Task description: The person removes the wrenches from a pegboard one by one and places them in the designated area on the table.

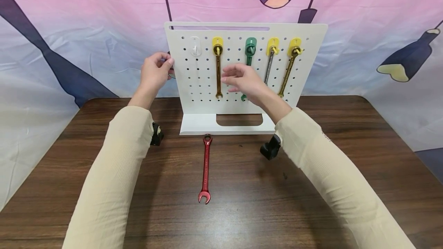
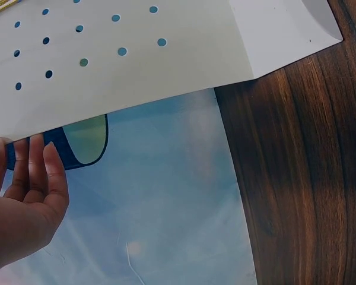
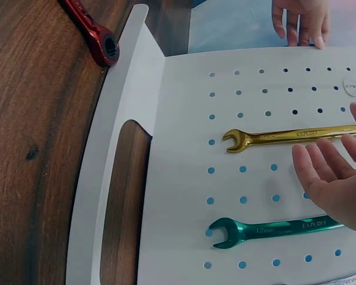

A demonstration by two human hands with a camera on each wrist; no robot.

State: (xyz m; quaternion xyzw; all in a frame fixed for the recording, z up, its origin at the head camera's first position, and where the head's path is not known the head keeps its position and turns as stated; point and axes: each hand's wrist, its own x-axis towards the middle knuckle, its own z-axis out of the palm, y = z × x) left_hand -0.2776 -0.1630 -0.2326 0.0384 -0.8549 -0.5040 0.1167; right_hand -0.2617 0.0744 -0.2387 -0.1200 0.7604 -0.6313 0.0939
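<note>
My left hand [image 1: 155, 70] pinches the left edge of a white pegboard [image 1: 199, 107], thumb at the front and fingertips behind it. In front of the board hovers my right hand [image 1: 245, 82], its fingers loosely bent with nothing between them. Just left of those fingertips a gold combination wrench [image 1: 218, 74] hangs from a yellow hook [image 1: 217, 40]. A green wrench [image 3: 267, 230], marked 12mm in the right wrist view, hangs partly hidden behind the right hand in the head view. Flat on the table lies a red ratcheting wrench [image 1: 206, 164], open end towards me.
Further right on the board hang a silver wrench [image 1: 268, 66] and another gold wrench [image 1: 288, 72]. A clear hook [image 1: 195, 46] at the upper left carries nothing. The board's base stands on a dark wooden table [image 1: 166, 203], before a painted cloth backdrop [image 1: 104, 49].
</note>
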